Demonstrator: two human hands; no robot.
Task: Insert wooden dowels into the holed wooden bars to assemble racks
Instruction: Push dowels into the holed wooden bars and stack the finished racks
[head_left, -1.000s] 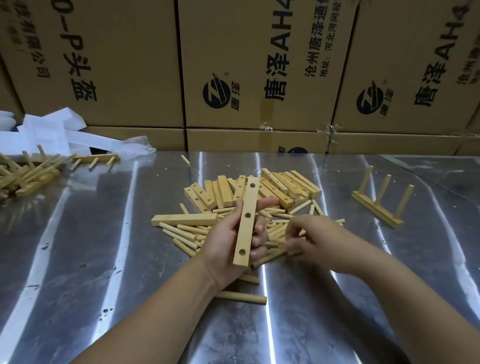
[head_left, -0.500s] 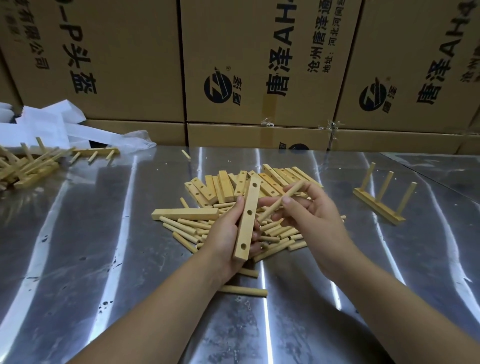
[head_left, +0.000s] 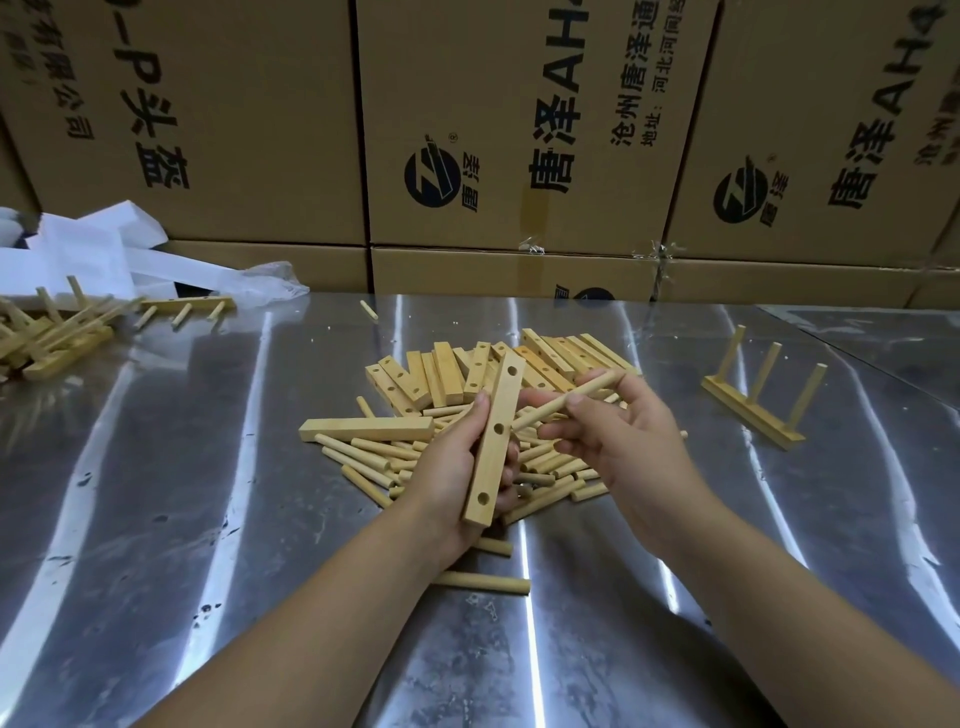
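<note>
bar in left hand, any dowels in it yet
Empty: all three holes of the bar show open; the right hand holds the dowel.

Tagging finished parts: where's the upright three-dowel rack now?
Head view, right side of the metal table: the upright rack stands alone, right of the central pile of bars and dowels and beyond the right hand.
</note>
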